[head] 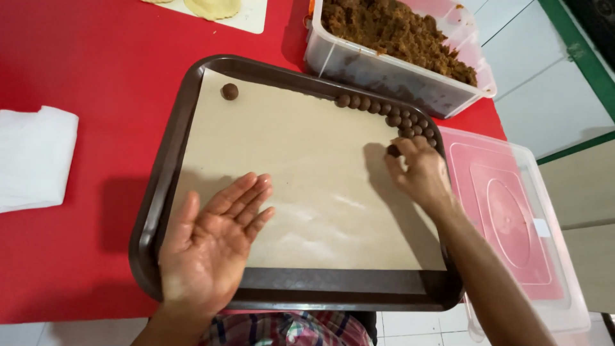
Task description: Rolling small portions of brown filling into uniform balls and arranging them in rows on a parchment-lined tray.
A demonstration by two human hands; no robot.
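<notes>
A dark brown tray (pixel 154 211) lined with tan paper lies on the red table. Several small brown balls (pixel 384 112) are lined up in its far right corner, and one ball (pixel 229 91) sits alone at the far left. My right hand (pixel 419 173) pinches another brown ball (pixel 393 150) at its fingertips, just beside that cluster. My left hand (pixel 214 240) hovers palm up and empty over the tray's near left part, fingers spread.
A clear plastic tub (pixel 410 80) of crumbly brown mix stands beyond the tray on the right. Its clear lid (pixel 512 218) lies right of the tray. A folded white cloth (pixel 35 157) is at the left, and a white board with pale dough (pixel 214 8) is at the top.
</notes>
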